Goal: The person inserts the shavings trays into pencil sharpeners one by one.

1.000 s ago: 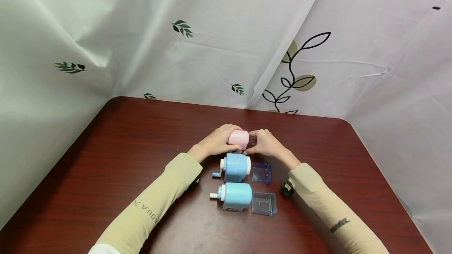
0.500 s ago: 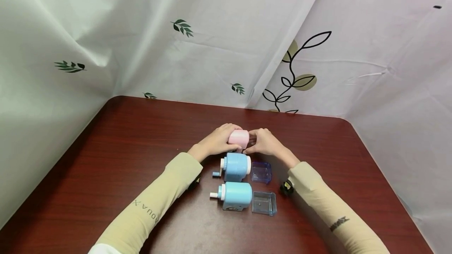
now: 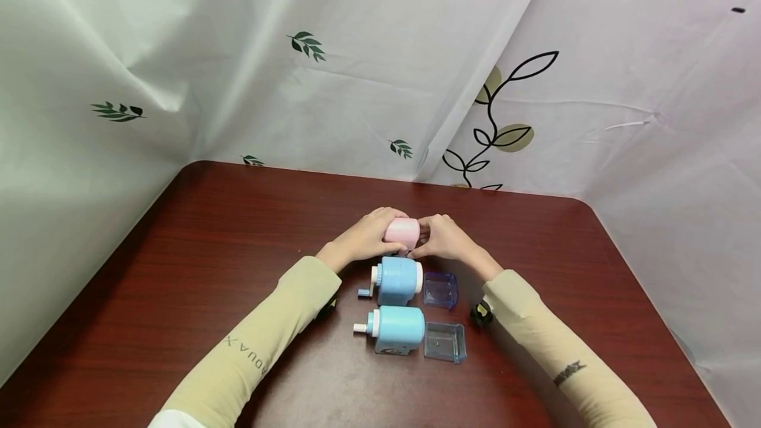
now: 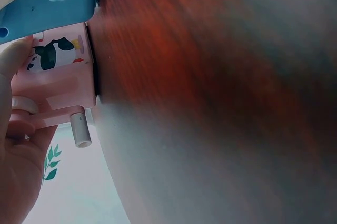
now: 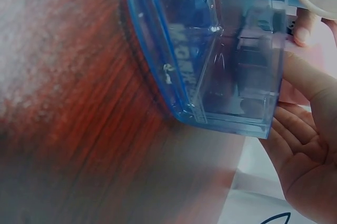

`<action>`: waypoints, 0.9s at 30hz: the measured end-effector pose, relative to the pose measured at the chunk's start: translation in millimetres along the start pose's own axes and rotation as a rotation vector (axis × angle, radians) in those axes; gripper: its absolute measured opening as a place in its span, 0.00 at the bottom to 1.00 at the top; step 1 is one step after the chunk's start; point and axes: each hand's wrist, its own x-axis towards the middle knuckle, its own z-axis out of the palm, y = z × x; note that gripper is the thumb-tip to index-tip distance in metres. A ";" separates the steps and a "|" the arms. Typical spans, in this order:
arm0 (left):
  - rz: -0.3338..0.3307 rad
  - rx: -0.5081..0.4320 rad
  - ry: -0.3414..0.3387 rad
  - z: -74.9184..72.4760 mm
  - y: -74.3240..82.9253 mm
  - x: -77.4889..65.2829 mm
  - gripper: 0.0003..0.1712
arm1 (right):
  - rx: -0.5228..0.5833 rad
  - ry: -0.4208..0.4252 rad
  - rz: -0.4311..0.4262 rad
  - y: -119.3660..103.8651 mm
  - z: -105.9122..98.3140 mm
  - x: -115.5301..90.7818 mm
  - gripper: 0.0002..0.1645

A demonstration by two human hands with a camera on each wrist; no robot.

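A pink pencil sharpener [image 3: 402, 234] stands at the far end of a row, with a penguin-like picture and a crank visible in the left wrist view. My left hand [image 3: 371, 236] grips it from the left, thumb on the near side and fingers over the far side. At its right end, my right hand [image 3: 446, 240] curves thumb and fingers around a small see-through drawer, mostly hidden by the fingers. In the right wrist view, another sharpener's clear blue drawer [image 5: 226, 121] partly covers the right hand [image 5: 308, 150].
Nearer me stand a blue sharpener [image 3: 397, 281] and a turquoise sharpener [image 3: 399, 326], cranks to the left. A dark blue clear drawer [image 3: 440, 290] and a grey-blue clear drawer [image 3: 444, 342] lie to their right. White patterned sheeting [image 3: 357, 98] borders the dark red table [image 3: 267, 216].
Both hands stay around the pink sharpener almost unmoved; the right forearm shifts very slightly. The other sharpeners and drawers keep their places.
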 end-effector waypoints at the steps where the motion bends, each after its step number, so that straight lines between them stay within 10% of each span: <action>1: 0.000 -0.001 0.000 0.1 -0.1 0.0 0.32 | -0.008 0.000 -0.004 0.2 0.0 0.2 0.26; 27: 0.004 -0.012 -0.019 -0.7 -1.7 -0.9 0.32 | 0.000 -0.018 -0.031 0.7 -0.3 2.7 0.27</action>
